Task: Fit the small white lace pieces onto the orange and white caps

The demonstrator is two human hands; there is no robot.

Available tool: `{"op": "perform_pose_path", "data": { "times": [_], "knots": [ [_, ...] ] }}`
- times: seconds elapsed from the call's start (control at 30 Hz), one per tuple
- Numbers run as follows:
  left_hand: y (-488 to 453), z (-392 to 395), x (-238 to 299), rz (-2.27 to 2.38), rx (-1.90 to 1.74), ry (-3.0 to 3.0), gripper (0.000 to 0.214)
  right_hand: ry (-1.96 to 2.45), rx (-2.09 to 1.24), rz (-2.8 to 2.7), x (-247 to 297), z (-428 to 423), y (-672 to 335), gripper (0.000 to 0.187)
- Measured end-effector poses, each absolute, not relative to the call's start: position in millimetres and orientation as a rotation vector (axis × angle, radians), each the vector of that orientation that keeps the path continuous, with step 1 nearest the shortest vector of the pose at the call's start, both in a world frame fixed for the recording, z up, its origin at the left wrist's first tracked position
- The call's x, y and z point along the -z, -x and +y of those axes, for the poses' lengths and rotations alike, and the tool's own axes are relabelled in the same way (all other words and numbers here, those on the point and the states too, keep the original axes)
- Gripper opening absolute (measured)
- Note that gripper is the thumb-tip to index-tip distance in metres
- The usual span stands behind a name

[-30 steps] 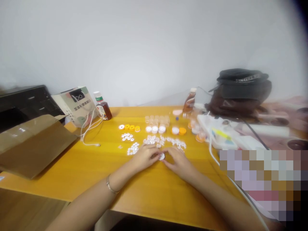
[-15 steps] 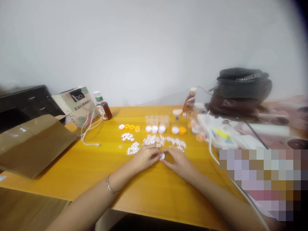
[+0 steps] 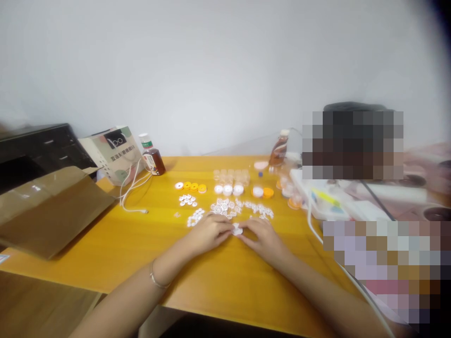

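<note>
A small white plastic piece (image 3: 237,229) is pinched between my two hands, low over the table; its exact kind is too blurred to name. My left hand (image 3: 213,232) grips its left side, fingers closed together. On its other side my right hand (image 3: 262,235) holds it between thumb and fingertips. Just beyond the hands lie white gear-like discs (image 3: 224,206), and a scatter of small white parts (image 3: 259,208) spreads to their right. Small round white pieces (image 3: 196,217) sit left of my left hand, with more white discs (image 3: 188,200) behind.
Clear cups (image 3: 231,176), white round caps (image 3: 228,189) and orange rings (image 3: 193,187) stand in rows farther back. An open cardboard box (image 3: 52,206), a paper bag (image 3: 123,152), a cable (image 3: 123,199) and a bottle (image 3: 153,160) are left. Another bottle (image 3: 279,149) and a white tray (image 3: 319,202) are right.
The white piece stays between both hands, and more of its face shows now. My left fingers have shifted slightly around it. The view has moved a little.
</note>
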State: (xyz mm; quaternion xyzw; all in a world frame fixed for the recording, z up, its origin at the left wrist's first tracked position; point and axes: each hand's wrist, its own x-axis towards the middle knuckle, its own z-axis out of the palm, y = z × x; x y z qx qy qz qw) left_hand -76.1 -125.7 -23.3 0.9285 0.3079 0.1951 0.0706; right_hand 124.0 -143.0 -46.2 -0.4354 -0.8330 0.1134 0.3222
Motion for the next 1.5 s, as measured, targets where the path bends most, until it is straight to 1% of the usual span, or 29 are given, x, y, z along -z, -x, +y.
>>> {"op": "perform_pose_path", "data": {
  "times": [0.6, 0.77, 1.13, 1.5],
  "knots": [
    [76.2, -131.8, 18.3, 0.938, -0.540, -2.851, 0.022, 1.131, -0.264, -2.221, 46.1, -143.1, -124.3, 0.010],
    [75.5, -135.3, 17.1, 0.910, -0.506, -2.913, 0.022, 1.127, -0.204, -2.233, 46.8, -143.2, -123.8, 0.007],
    [75.0, -137.8, 18.2, 0.924, -0.418, -3.091, 0.022, 1.060, -0.067, -2.282, 47.6, -142.2, -122.0, 0.013],
    [54.7, -128.0, 32.8, 1.283, -0.722, -2.639, 0.015, 1.012, -0.116, -2.268, 47.2, -139.7, -123.5, 0.012]
  ]
}}
